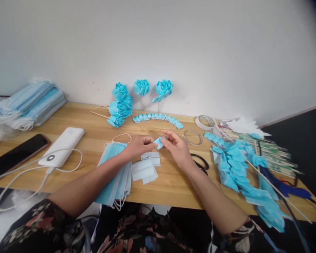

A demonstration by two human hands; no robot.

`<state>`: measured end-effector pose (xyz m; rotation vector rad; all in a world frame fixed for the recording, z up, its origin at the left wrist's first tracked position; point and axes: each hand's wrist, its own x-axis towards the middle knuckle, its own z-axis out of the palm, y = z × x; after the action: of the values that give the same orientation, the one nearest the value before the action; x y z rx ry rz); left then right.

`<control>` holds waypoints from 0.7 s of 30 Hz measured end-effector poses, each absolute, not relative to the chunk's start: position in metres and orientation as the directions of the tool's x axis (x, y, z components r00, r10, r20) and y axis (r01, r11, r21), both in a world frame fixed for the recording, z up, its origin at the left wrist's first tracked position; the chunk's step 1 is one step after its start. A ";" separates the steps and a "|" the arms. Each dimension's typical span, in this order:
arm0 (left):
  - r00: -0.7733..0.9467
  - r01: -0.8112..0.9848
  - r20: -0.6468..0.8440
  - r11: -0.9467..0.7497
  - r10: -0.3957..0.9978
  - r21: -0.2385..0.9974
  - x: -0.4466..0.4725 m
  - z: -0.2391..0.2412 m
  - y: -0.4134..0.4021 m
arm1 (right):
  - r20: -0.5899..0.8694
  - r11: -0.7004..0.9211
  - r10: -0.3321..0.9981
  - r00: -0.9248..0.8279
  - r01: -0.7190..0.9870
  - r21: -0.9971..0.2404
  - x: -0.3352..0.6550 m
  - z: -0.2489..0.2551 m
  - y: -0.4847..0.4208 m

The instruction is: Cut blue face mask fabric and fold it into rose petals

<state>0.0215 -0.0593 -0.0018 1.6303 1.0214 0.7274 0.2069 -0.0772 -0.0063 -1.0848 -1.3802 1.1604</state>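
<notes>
A small folded piece of blue mask fabric (159, 142) is pinched between my two hands above the table. My left hand (140, 145) grips its left side with thumb and forefinger. On its right side, the thumb and fingers of my right hand (176, 144) close round it. Beneath the hands lie several pale cut fabric pieces (145, 169). A stack of blue face masks (116, 172) with white ear loops spreads under my left forearm. Black-handled scissors (200, 161) lie partly hidden behind my right wrist.
Blue fabric roses (141, 88) on sticks stand against the wall, near a curved pleated strip (158, 118). Tape rolls (205, 122), blue petal strips (230, 163) and a blue glue gun (284, 186) are at right. A power bank (63, 146), phone (18, 156) and mask bundles (31, 103) lie left.
</notes>
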 end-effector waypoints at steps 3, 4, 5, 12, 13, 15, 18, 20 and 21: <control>0.469 0.267 -0.027 -0.113 0.883 0.957 0.021 0.000 -0.060 | 0.147 0.150 0.986 -0.075 0.033 -0.988 0.207 -0.007 -0.077; 0.469 0.262 -0.028 -0.109 0.883 0.959 0.021 0.000 -0.060 | 0.143 0.145 0.988 -0.059 0.025 -0.989 0.208 -0.008 -0.076; 0.465 0.250 -0.028 -0.102 0.885 0.963 0.021 0.000 -0.060 | 0.136 0.137 0.990 -0.044 0.015 -0.991 0.208 -0.007 -0.076; 0.368 0.105 -0.031 -0.008 0.929 0.994 0.020 -0.003 -0.056 | 0.079 0.073 0.988 -0.131 -0.049 -0.996 0.206 -0.004 -0.076; 0.365 0.096 -0.027 -0.009 0.931 0.995 0.020 -0.003 -0.056 | 0.079 0.074 0.986 -0.149 -0.038 -0.997 0.205 -0.005 -0.076; 0.370 0.092 -0.024 -0.011 0.929 0.996 0.020 -0.003 -0.056 | 0.086 0.085 0.981 -0.173 -0.014 -0.996 0.203 -0.007 -0.075; 0.364 0.115 -0.039 -0.003 0.931 0.993 0.020 -0.001 -0.056 | 0.110 0.114 0.978 -0.177 0.016 -0.993 0.203 -0.011 -0.073; 0.346 0.113 -0.034 -0.006 0.938 0.994 0.020 0.001 -0.055 | 0.125 0.132 0.976 -0.178 0.032 -0.991 0.204 -0.014 -0.071; 0.337 0.104 -0.024 -0.012 0.941 0.995 0.020 0.001 -0.055 | 0.131 0.140 0.975 -0.182 0.038 -0.989 0.205 -0.015 -0.071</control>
<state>0.0198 -0.0551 0.0012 1.4237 1.0250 0.8948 0.2046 -0.0710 -0.0154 -1.0533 -1.4399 1.2106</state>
